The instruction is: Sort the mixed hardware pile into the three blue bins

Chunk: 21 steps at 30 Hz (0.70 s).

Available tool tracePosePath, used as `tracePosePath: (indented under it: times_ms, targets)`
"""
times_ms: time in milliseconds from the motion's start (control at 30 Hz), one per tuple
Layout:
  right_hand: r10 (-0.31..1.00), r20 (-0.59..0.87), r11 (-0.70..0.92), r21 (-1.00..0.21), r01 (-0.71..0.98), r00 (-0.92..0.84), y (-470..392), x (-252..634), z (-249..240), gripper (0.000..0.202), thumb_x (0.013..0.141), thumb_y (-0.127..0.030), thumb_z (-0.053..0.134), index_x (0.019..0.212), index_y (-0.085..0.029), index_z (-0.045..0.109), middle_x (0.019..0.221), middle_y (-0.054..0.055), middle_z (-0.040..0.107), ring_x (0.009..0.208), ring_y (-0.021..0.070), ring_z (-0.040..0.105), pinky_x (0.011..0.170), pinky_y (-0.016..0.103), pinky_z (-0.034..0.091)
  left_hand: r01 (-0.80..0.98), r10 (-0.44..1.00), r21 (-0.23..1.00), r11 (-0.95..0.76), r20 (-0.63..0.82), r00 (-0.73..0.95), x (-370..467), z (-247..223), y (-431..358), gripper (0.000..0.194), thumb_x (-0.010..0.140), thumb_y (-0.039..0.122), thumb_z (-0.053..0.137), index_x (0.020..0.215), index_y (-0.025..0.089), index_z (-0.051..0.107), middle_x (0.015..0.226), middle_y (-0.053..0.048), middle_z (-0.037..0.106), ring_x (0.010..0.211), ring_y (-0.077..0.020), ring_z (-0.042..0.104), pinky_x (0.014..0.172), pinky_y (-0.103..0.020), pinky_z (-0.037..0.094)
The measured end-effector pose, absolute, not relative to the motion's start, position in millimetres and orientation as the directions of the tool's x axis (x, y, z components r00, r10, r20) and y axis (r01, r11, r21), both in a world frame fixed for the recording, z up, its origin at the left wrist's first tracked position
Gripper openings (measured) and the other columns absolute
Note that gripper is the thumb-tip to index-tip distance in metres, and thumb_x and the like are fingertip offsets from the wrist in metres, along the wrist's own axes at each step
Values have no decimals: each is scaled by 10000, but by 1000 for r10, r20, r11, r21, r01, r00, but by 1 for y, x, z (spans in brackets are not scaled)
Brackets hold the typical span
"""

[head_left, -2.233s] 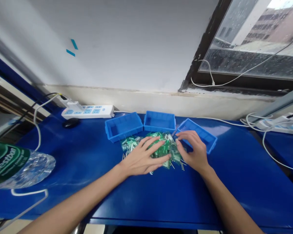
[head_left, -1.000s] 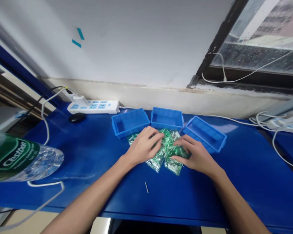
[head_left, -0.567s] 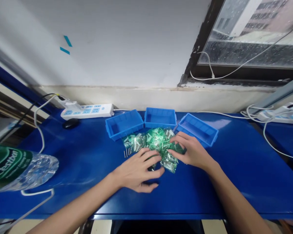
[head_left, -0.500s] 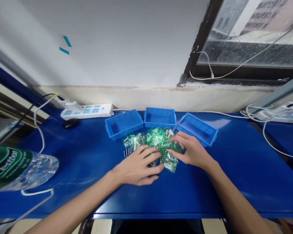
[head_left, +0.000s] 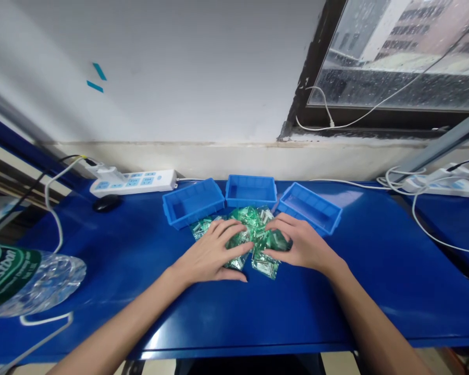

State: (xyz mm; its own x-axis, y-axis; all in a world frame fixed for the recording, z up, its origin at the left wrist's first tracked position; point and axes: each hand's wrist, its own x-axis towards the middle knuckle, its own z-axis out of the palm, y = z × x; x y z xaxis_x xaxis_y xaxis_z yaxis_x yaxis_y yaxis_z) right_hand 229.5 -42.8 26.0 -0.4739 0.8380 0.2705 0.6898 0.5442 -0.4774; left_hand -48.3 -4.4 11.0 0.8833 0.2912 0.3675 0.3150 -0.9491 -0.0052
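Note:
A pile of small clear-green plastic bags with small pale and metallic pieces inside lies mid-table. Over its left side, my left hand rests with fingers spread and thumb stretched out, touching the bags. My right hand is at the pile's right side, fingers and thumb curved around a darker green bag. Behind the pile stand three blue bins: a left bin, a middle bin and a right bin. Their visible insides hold nothing. My hands partly cover the bags.
A white power strip and a black mouse lie at the back left of the blue table. A large water bottle is at the left edge. White cables run along the right.
My left hand has moved slightly left with its fingers spread wider, covering the loose metal pieces seen before at the pile's left. My right hand stays around the darker bag. The view has shifted slightly.

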Motion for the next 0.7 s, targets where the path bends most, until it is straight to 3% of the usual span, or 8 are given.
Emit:
tracePosePath:
  times_ms: [133,233,333,433,533,600,700]
  targets:
    - [825,259,563,-451,693,-502,-44,227,24,260,897,-248,598,1153,-205,621,982,66,666,780,189,631,633,316,474,351,346,60,-935,386,855,-56,10,9,755,788,744,648,1345,241,564,1375,-206,534,1281,-403,471,984,-578,448]
    - [818,325,576,-456,678,-475,-44,227,21,251,902,-156,533,1126,-208,633,895,52,677,725,178,618,641,330,489,369,406,171,-914,389,827,-57,12,13,856,723,782,683,1377,246,547,1412,-197,511,1300,-414,454,1022,-606,424]
    - [813,403,579,-493,649,-420,-43,231,21,289,888,-100,516,1112,-235,640,930,53,707,720,172,636,661,339,519,354,424,238,-904,403,812,-53,17,10,879,704,792,695,1386,259,538,1436,-181,494,1318,-416,437,1051,-620,405]
    - [820,452,566,-544,619,-351,-43,236,27,287,882,-96,544,1090,-256,658,948,37,719,702,158,649,674,333,547,346,426,255,-903,434,793,-45,20,6,754,792,727,670,1354,241,545,1406,-181,506,1330,-409,427,1052,-619,410]
    - [817,516,555,-586,591,-257,-45,239,35,249,870,-106,604,1049,-259,687,901,23,722,711,165,659,681,337,558,372,493,328,-868,492,718,-34,24,3,477,945,518,606,1311,216,553,1351,-171,531,1306,-361,462,1047,-583,437]
    - [814,553,551,-638,538,-179,-46,239,39,220,865,-116,642,1024,-254,705,910,35,731,741,180,671,691,354,565,385,586,450,-805,507,632,-26,27,1,349,993,387,565,1296,213,559,1307,-151,552,1260,-309,512,1040,-536,470]
    - [812,581,556,-738,381,-59,-48,233,41,171,872,-138,672,1000,-243,716,951,65,741,840,218,699,716,380,588,304,701,677,-670,442,560,-14,31,-3,373,1000,343,570,1358,249,526,1294,-118,593,1174,-251,595,977,-463,546]
